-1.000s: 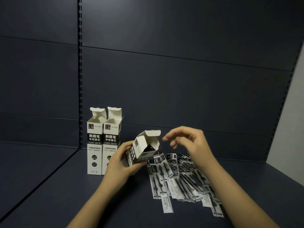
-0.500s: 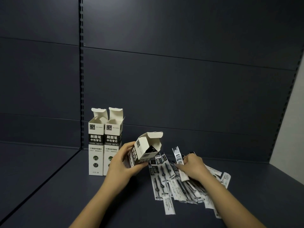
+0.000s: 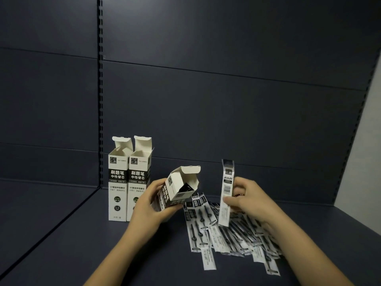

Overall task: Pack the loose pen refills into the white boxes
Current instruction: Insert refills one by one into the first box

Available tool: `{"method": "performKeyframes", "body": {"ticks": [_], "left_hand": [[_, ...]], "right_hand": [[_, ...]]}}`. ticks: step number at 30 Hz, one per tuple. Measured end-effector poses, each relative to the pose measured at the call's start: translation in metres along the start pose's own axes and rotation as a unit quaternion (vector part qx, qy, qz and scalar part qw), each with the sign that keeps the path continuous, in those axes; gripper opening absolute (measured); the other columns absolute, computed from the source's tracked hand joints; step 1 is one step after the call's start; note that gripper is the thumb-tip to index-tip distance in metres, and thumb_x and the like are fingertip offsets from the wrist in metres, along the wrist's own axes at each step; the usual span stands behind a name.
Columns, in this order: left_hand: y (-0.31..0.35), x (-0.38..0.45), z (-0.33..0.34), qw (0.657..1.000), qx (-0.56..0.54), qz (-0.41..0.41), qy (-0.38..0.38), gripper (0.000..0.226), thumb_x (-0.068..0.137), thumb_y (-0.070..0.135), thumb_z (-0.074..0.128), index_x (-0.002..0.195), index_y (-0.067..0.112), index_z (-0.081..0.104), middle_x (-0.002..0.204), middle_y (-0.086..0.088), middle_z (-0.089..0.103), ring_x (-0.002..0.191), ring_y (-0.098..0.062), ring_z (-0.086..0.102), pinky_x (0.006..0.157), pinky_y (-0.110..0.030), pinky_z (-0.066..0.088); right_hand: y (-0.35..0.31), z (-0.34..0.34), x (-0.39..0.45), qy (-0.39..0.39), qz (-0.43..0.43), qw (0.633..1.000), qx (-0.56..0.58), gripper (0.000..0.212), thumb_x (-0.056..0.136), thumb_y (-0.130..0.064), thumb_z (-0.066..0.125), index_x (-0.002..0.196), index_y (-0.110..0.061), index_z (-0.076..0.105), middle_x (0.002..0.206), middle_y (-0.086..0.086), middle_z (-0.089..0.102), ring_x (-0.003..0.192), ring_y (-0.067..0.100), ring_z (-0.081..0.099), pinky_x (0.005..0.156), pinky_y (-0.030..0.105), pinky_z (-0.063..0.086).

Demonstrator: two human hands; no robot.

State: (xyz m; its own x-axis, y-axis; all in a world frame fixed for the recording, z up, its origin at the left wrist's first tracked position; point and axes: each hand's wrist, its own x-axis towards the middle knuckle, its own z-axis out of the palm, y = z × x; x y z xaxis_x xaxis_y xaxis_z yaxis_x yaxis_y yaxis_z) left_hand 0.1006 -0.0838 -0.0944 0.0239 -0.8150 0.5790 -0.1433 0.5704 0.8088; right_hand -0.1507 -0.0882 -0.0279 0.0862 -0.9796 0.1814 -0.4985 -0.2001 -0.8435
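Dark shelf (image 3: 103, 254); refill (image 3: 226, 193) between right fingers (image 3: 228, 200)

One box tilted open, one refill up off the pile

The white box (image 3: 179, 189) I hold leans right, flap open; my refill packet (image 3: 225, 193) stands nearly upright beside it. Loose refills (image 3: 224, 234) lie heaped mid-shelf; two open boxes (image 3: 127, 182) stand upright, touching, near the shelf's back-left corner.
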Motion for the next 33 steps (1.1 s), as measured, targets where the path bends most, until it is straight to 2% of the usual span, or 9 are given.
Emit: {"method": "performKeyframes", "body": {"ticks": [3,5,9,14,20,24,29,31,33], "left_hand": [[0.0,0.0,0.0,1.0,-0.003,-0.002,-0.003,0.058,0.072,-0.005,0.083,0.118,0.024,0.061,0.113,0.011,0.072,0.107,-0.002,0.066,0.087,-0.01,0.048],[0.0,-0.001,0.0,1.0,-0.006,-0.008,-0.004,0.059,0.072,-0.004,0.083,0.118,0.026,0.061,0.113,0.011,0.072,0.107,-0.002,0.066,0.088,-0.012,0.05],[-0.001,-0.001,0.0,1.0,-0.007,-0.01,-0.003,0.06,0.072,-0.002,0.084,0.119,0.027,0.061,0.114,0.009,0.072,0.11,-0.005,0.066,0.089,-0.014,0.05],[0.0,-0.001,0.0,1.0,-0.014,-0.012,-0.002,0.059,0.072,-0.003,0.083,0.119,0.025,0.061,0.114,0.009,0.072,0.108,-0.004,0.066,0.088,-0.012,0.05],[-0.001,0.0,-0.002,1.0,-0.006,-0.007,-0.006,0.059,0.073,-0.002,0.083,0.12,0.027,0.061,0.113,0.014,0.071,0.11,-0.002,0.065,0.088,-0.01,0.049],[-0.001,0.001,0.0,1.0,-0.002,0.001,-0.003,0.06,0.072,-0.004,0.083,0.119,0.024,0.061,0.113,0.015,0.071,0.108,-0.001,0.066,0.087,-0.009,0.048],[-0.001,0.001,-0.001,1.0,0.0,0.006,0.001,0.06,0.072,-0.003,0.083,0.119,0.027,0.06,0.113,0.017,0.071,0.108,0.0,0.065,0.088,-0.01,0.048],[-0.001,0.001,-0.001,1.0,0.002,0.008,0.004,0.06,0.072,-0.004,0.083,0.118,0.026,0.06,0.113,0.017,0.071,0.108,0.0,0.065,0.088,-0.009,0.048],[-0.001,0.001,-0.001,1.0,0.004,0.01,0.005,0.06,0.071,-0.004,0.084,0.118,0.025,0.06,0.112,0.016,0.071,0.107,0.0,0.066,0.087,-0.009,0.048]], "right_hand": [[-0.032,0.002,-0.023,-0.051,-0.044,0.993,0.092,0.035,0.088,0.008,0.063,0.112,-0.017,0.064,0.094,0.005,0.078,0.085,0.019,0.076,0.071,0.028,0.06],[-0.049,0.004,-0.035,-0.057,-0.082,0.989,0.11,0.035,0.088,0.008,0.063,0.112,-0.018,0.064,0.095,0.005,0.077,0.084,0.021,0.076,0.07,0.028,0.06],[-0.07,0.006,-0.047,-0.01,-0.137,0.977,0.166,0.016,0.087,0.003,0.068,0.097,-0.007,0.063,0.092,0.01,0.076,0.084,0.026,0.076,0.077,0.038,0.062],[-0.088,0.01,-0.053,0.084,-0.217,0.953,0.195,0.006,0.089,-0.003,0.067,0.093,-0.006,0.065,0.092,0.008,0.076,0.086,0.016,0.075,0.073,0.026,0.062],[-0.082,0.023,-0.044,0.13,-0.231,0.963,0.047,0.005,0.086,-0.018,0.074,0.089,-0.022,0.073,0.087,-0.012,0.075,0.084,-0.004,0.07,0.075,0.009,0.053],[-0.076,0.028,-0.037,0.113,-0.228,0.966,-0.04,0.001,0.089,-0.025,0.072,0.09,-0.025,0.071,0.086,-0.013,0.072,0.085,-0.003,0.066,0.076,0.011,0.052],[-0.07,0.033,-0.037,0.048,-0.274,0.96,-0.044,0.041,0.097,-0.05,0.044,0.089,-0.017,0.066,0.085,0.004,0.069,0.08,0.02,0.065,0.076,0.035,0.053],[-0.068,0.035,-0.038,0.046,-0.284,0.957,-0.027,0.051,0.096,-0.051,0.039,0.081,-0.008,0.062,0.072,0.011,0.061,0.063,0.021,0.054,0.062,0.032,0.046],[-0.067,0.037,-0.036,0.049,-0.298,0.953,-0.039,0.047,0.098,-0.045,0.042,0.082,-0.007,0.064,0.066,0.004,0.056,0.056,0.009,0.046,0.055,0.022,0.039]]}}
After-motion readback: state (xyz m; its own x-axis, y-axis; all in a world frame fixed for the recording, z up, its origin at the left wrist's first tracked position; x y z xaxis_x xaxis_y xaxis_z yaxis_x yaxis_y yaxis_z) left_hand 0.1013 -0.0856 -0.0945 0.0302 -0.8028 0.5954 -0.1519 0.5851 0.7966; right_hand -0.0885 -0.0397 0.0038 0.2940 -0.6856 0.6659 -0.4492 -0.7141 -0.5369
